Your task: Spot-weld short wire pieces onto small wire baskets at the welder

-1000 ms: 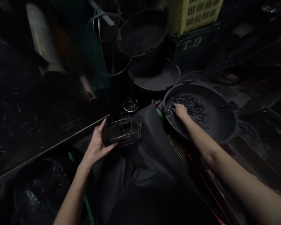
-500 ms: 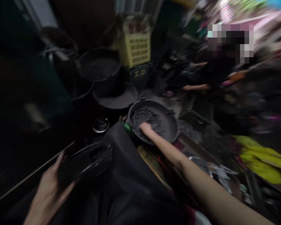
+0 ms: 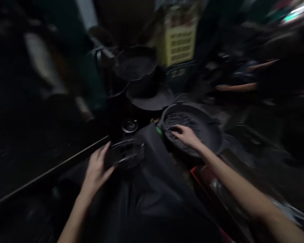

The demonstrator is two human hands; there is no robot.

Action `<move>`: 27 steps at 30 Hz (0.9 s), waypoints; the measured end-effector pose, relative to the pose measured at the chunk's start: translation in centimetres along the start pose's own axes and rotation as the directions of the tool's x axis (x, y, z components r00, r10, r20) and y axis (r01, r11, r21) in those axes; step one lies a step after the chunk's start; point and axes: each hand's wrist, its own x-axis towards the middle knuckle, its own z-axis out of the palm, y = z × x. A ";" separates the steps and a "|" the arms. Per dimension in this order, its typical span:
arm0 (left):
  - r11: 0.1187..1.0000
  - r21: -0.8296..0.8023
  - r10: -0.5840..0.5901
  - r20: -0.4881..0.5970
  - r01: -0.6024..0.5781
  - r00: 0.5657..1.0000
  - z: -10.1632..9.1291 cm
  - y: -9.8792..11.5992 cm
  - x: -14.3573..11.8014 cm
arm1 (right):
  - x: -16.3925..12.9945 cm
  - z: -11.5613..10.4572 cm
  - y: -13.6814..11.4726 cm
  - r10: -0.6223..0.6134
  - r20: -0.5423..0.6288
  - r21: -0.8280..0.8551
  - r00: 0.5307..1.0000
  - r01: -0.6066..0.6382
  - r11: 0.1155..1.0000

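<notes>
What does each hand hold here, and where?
Left hand grips the wire basket by its left end. Right hand rests among small pieces in the basin; grip unclear.

The space is lying in very low light, with most surfaces reading as near-black and the whole view blurring. A yellow slotted crate [image 3: 177,44] is standing at the back, resting on a dark blue crate [image 3: 178,73]. To its left, a dark round tub [image 3: 136,65] is sitting above a flat black basin [image 3: 152,99]. A pale roll [image 3: 44,64] is leaning at the far left. A long dark board edge [image 3: 53,168] is running diagonally across the lower left. At the upper right, another person's arm [image 3: 236,87] is reaching across the clutter, with brighter coloured light showing behind.
</notes>
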 end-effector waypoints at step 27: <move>0.982 0.056 -0.176 -0.095 0.182 0.980 1.4 7.5 3.1 | 0.9 3.4 -9.7 -0.190 0.178 0.888 0.965 -0.075 0.454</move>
